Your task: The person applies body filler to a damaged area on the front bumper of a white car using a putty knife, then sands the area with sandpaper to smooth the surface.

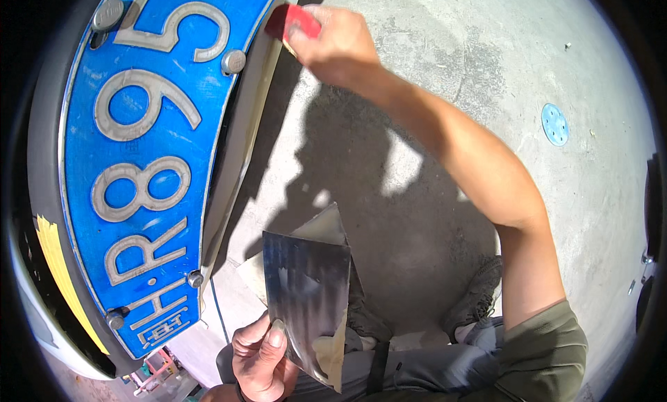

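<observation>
My right hand (332, 44), at the upper middle, is closed on a red flat tool (297, 21), held at the pale bumper edge beside a blue licence plate (212, 103). Part of the tool is hidden by my fingers. My left hand (260, 353), low in the middle, grips overlapping thin sheets between thumb and fingers. The front sheet (307, 284) is dark and glossy with a cream smear near its lower corner; a pale sheet (323, 221) shows behind it. The plate is fixed with round metal bolts on the bumper, left of both hands.
Yellow masking tape (59, 270) lines the dark trim. My shoes (469, 305) are on the shadowed concrete floor (528, 68). A round blue disc (556, 124) with holes lies at right. Reddish frame-like objects (156, 374) show at lower left, dark objects at the far right edge.
</observation>
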`<state>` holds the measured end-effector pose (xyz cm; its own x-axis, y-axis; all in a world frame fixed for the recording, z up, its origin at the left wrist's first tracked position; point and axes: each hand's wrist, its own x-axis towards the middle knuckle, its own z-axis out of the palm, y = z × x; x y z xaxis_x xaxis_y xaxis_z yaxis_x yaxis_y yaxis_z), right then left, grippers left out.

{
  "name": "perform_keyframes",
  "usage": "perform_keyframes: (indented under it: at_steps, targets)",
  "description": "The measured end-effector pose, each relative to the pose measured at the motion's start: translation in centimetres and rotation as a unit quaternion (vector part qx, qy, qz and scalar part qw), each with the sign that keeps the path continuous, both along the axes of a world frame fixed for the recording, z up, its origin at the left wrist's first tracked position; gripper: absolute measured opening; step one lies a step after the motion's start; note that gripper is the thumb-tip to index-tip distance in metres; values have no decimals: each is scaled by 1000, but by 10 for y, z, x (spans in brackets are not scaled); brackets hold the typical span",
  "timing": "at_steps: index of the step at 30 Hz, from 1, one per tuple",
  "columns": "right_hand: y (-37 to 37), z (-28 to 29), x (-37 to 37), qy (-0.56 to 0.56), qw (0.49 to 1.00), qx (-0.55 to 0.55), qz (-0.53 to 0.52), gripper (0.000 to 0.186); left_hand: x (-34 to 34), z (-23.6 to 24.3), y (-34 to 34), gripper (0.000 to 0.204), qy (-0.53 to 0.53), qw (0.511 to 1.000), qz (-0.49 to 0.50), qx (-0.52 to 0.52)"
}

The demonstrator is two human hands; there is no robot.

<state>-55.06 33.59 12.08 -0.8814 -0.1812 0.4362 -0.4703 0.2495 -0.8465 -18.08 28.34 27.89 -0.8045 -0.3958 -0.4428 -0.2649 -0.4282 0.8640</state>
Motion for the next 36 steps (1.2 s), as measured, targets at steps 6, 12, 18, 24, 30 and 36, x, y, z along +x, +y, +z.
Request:
perform_keyframes:
  at_steps: [6, 12, 18, 24, 30, 36]
  targets:
    - [-16, -20, 68, 49, 997, -11, 61, 17, 3, 7, -2, 37, -56, 997, -49, -23]
    - [-41, -25, 145, 22, 991, -108, 82, 17, 6, 6, -4, 43, -53, 996, -63, -16]
    - [-10, -16, 141, -188, 963, -101, 166, 19, 2, -1, -3, 37, 1, 997, -30, 65]
    - [104, 24, 116, -100, 972, -211, 41, 11, -7, -4, -1, 40, -83, 994, 7, 69]
    - [137, 53, 190, 338, 907, -193, 160, 19, -22, -11, 1, 42, -132, 987, 5, 96]
    - [148, 33, 201, 359, 907, -110, 192, 24, -32, -6, 12, 31, -108, 990, 62, 71]
